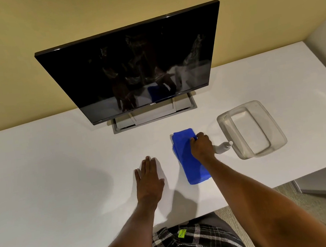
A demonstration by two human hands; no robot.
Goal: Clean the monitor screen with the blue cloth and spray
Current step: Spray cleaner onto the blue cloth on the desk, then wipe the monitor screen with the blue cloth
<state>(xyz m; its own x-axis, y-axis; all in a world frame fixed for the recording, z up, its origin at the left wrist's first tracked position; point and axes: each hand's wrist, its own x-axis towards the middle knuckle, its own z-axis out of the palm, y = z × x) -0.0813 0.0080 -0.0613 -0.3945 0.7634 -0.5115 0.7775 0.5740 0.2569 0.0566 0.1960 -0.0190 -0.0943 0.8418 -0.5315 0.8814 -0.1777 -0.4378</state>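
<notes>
The monitor screen (129,65) is standing at the back of the white table (39,170), just in front of the yellow wall, dark and facing the person, tilted back a little. Its long axis is running left to right, climbing slightly toward the right in this view. Smudges and streaks are showing across the glass, thickest toward its right half.

Nearer the person, the left hand (149,179) is lying flat on the table, fingers spread and grasping nothing. Just to its right, the blue cloth (187,157) is lying folded into a long strip, its long axis running from the person toward the monitor and leaning a little left at the far end. The right hand (201,144) is pressing down on the far part of the cloth with fingers curled around its edge, apparently gathering it up.

Right behind that hand a small white spray bottle (223,146) is lying on its side, nozzle pointing right toward a clear plastic bin (251,129).

The pickup is probably going best if the whole folded stack is being pinched, so that a clean flat face is staying ready. Misting the cloth rather than the glass would likely be safer.
</notes>
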